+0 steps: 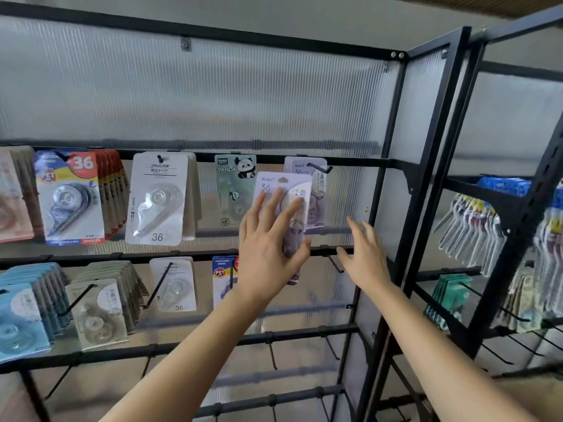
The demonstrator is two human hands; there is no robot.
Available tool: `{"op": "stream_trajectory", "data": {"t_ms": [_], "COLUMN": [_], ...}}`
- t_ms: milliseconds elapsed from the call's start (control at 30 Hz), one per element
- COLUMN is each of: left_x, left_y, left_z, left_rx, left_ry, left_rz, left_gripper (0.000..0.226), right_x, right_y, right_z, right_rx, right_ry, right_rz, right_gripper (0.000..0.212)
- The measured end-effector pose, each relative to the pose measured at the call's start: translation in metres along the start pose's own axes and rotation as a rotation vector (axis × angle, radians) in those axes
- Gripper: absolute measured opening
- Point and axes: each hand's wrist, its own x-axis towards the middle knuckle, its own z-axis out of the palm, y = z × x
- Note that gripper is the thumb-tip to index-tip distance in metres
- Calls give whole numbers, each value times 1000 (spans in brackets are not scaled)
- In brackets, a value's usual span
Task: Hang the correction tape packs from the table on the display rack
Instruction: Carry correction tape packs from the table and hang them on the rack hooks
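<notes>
Hands raised: left hand point(268, 254) grips the purple pack point(285, 187), right hand point(364, 254) spread wide.

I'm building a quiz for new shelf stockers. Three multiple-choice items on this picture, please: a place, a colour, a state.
1. Where does the panda pack hang? A) upper row, left of the hung purple pack; B) lower row; C) the right-hand rack.
2. What colour is the held pack in the left hand? A) red; B) pale purple; C) green.
3. How is the right hand? A) gripping a hook; B) holding a pack; C) open and empty.
Answers: 1 A, it hangs from the upper bar; 2 B, its card is lilac; 3 C, its fingers are spread, holding nothing.
</notes>
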Motion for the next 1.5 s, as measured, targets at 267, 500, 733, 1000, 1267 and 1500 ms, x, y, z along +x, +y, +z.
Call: {"op": "stream_trajectory", "data": {"t_ms": [267,500,733,1000,1267,1500], "left_x": [25,36,40,60,71,56], "left_y": [33,36,29,-6,-32,-30], "left_z": [29,46,70,107,148,161], "left_rx": [54,75,163,135,181,155], "left_ry": [-46,-61,-101,-185,-168,-99], "left_rz": [97,76,29,-65,-94,-32], "left_gripper": [56,58,61,67,74,76], "right_x": [-21,-24,-22,-4,30,34], "right_y": [29,34,33,29,24,20], "right_z": [-18,-22,-15,3,17,15], "right_rx": [-54,-47,-4,6,44,37], "right_ry": [7,15,12,20,22,35], "right_rz": [10,10,13,-6,-26,-44], "right_gripper": [65,64,64,65,64,64]}}
